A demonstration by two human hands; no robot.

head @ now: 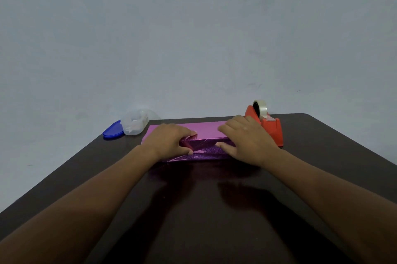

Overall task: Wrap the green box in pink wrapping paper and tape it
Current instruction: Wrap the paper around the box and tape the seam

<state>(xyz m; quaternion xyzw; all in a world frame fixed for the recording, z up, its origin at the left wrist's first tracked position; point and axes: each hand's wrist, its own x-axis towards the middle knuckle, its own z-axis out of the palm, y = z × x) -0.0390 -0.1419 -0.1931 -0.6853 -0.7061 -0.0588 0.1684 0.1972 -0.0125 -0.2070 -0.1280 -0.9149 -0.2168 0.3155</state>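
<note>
Pink shiny wrapping paper point(206, 127) covers the box point(202, 152) completely from where I watch, so no green shows; the parcel lies on the dark brown surface point(214, 210) under both hands. My left hand point(171, 139) rests on the top of the parcel's left part, its fingers point(189, 132) curled down over the near edge, the thumb pressing the crumpled paper on the near face. My right hand point(247, 141) lies on the right part, fingers point(227, 128) laid fairly flat and close together on the top, thumb stretched left along the near face. Between the two thumbs the paper is folded into creases and looks darker, almost purple. Whether either hand truly pinches a flap or only presses it I cannot tell for sure; it looks like pressing.

Just beyond and to the right of my right fingers stands an orange tape dispenser point(270, 128) with a roll of clear tape point(260, 109) on it, partly hidden by the hand. Beyond and to the left of my left fingers, near the far edge, sits a clear plastic tub point(134, 123), and a blue lid point(112, 130) lies touching its left side. A pale grey wall point(193, 38) rises behind.
</note>
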